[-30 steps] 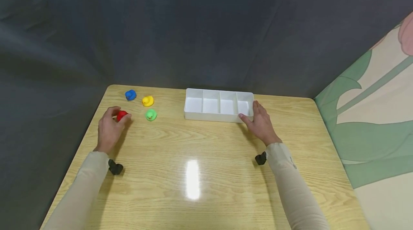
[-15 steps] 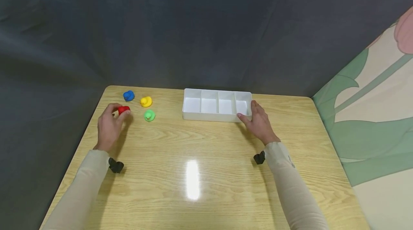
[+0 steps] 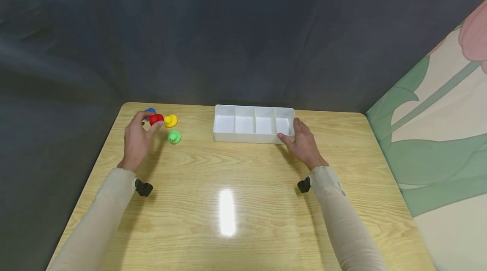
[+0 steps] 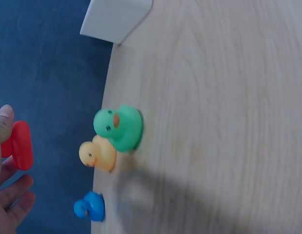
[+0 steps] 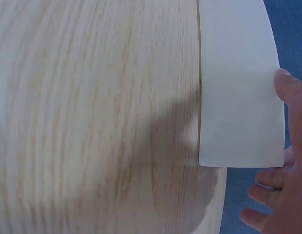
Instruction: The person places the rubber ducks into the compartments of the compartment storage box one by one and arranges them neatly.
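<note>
A red rubber duck is pinched between the thumb and fingers of my left hand, raised over the table's back left. In the head view it partly covers a blue rubber duck and overlaps the edge of a yellow rubber duck. Closer to the front sits a green rubber duck; all three also show in the left wrist view. My right hand holds the right end of a white tray with four-sided compartments, its thumb at the front rim and fingers along the end wall.
The wooden table runs back to a dark cloth screen, and the tray stands close to that back edge. At the right hangs a curtain with a flower print. Each wrist wears a small black camera.
My left hand has lifted the red duck and carried it right and back, towards the blue and yellow ducks. The right hand keeps its place on the tray; the head view shifts slightly.
</note>
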`<control>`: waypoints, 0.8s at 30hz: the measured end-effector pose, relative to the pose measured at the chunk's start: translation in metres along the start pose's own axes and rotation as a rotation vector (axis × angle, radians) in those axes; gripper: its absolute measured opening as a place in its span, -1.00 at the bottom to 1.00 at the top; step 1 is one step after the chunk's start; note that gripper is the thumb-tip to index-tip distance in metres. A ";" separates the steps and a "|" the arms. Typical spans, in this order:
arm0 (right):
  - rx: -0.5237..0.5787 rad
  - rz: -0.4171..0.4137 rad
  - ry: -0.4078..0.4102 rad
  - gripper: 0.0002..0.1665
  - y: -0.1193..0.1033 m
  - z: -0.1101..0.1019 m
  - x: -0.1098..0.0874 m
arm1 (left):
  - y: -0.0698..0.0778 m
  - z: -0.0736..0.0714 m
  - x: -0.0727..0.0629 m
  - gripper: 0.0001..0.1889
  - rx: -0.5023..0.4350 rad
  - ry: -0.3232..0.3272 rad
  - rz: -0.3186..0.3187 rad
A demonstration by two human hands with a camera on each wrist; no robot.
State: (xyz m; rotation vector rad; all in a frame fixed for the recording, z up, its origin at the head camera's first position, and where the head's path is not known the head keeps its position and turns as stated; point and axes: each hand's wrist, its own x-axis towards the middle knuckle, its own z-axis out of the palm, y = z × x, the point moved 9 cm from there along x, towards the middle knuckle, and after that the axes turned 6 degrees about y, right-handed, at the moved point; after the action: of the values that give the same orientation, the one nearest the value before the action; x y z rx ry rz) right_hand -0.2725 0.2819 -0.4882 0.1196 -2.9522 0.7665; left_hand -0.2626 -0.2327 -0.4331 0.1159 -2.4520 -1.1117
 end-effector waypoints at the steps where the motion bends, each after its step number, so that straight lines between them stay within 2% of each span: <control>1: -0.005 -0.005 0.001 0.17 0.000 0.000 0.000 | 0.003 0.002 0.001 -0.50 -0.006 0.001 0.005; 13: -0.040 -0.025 -0.021 0.15 -0.005 -0.002 0.001 | 0.029 0.022 0.002 -0.49 0.037 -0.087 0.046; 20: -0.052 -0.044 -0.008 0.12 -0.008 -0.005 0.000 | 0.059 0.039 0.006 -0.52 0.004 -0.112 0.144; 24: -0.056 -0.042 -0.012 0.12 -0.008 -0.005 -0.001 | 0.074 0.052 0.006 -0.53 -0.008 -0.120 0.174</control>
State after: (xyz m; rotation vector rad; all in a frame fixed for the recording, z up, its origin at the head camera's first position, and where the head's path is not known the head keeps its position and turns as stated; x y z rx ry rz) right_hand -0.2708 0.2768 -0.4800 0.1819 -2.9696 0.6794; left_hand -0.2823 -0.1484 -0.4065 -0.1677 -2.5060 -1.0798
